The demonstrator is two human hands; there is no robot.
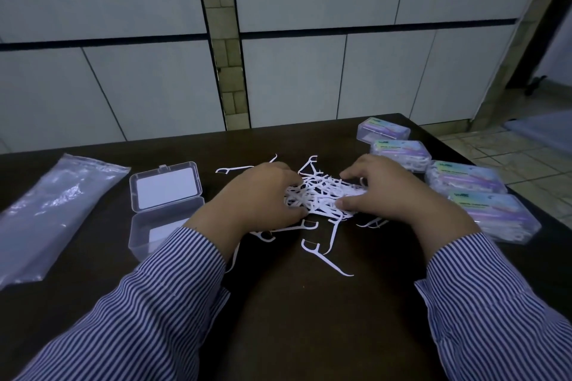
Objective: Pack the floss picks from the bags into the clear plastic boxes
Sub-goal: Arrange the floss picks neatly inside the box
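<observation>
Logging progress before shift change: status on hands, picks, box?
Left hand and right hand both gathering the floss pick pile. Open box empty, left of pile. Four filled boxes at right. Nothing in the way.

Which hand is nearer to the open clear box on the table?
Left. The left hand rests on the pile of floss picks, just right of the open clear box. The right hand is on the far side of the pile, farther from that box.
</observation>
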